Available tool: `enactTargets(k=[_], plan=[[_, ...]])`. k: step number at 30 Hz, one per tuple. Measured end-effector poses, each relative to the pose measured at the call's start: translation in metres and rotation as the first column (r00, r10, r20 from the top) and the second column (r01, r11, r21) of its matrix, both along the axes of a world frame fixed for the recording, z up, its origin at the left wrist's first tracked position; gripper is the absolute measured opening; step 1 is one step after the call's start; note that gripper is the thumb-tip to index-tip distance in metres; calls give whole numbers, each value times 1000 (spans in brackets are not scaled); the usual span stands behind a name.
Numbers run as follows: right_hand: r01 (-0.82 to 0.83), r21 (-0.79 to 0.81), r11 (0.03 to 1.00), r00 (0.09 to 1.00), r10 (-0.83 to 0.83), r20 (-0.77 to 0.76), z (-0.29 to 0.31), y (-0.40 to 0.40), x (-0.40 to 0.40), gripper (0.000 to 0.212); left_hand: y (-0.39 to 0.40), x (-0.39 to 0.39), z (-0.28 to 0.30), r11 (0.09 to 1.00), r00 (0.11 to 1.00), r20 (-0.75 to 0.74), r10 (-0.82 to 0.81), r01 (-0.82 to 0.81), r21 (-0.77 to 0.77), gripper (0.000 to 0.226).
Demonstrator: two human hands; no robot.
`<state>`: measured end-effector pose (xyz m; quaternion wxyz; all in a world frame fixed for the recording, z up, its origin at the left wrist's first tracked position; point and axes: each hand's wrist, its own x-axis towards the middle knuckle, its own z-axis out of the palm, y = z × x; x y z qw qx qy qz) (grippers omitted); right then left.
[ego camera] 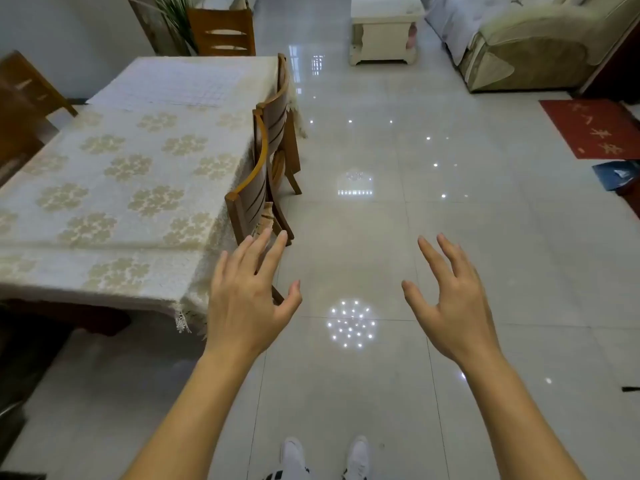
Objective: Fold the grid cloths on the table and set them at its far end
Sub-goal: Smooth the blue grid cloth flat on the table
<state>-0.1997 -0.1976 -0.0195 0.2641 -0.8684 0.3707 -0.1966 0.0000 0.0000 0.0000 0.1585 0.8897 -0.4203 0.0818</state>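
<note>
A white grid cloth (173, 85) lies flat at the far end of the table (114, 188), which wears a cream lace cover with floral motifs. My left hand (247, 292) hovers with fingers spread just off the table's near right corner, holding nothing. Over the tiled floor, my right hand (450, 299) is also spread and empty. Both hands are well short of the grid cloth.
Two wooden chairs (263, 174) are tucked along the table's right side, another chair (221, 31) stands at the far end, and one more (24, 98) on the left. A glossy tiled floor (415, 220) stretches to a sofa (533, 46), a low cabinet (384, 29) and a red mat (595, 128).
</note>
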Motion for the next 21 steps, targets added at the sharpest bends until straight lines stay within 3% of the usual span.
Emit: enactTargets(k=[10, 21], plan=[[-3, 1, 1000, 999, 3, 38, 8, -52, 13, 65, -45, 11, 5, 998, 999, 8, 33, -32, -49, 69], [8, 1, 1000, 1000, -8, -10, 7, -115, 92, 64, -118, 94, -3, 998, 1000, -28, -12, 10, -55, 69]])
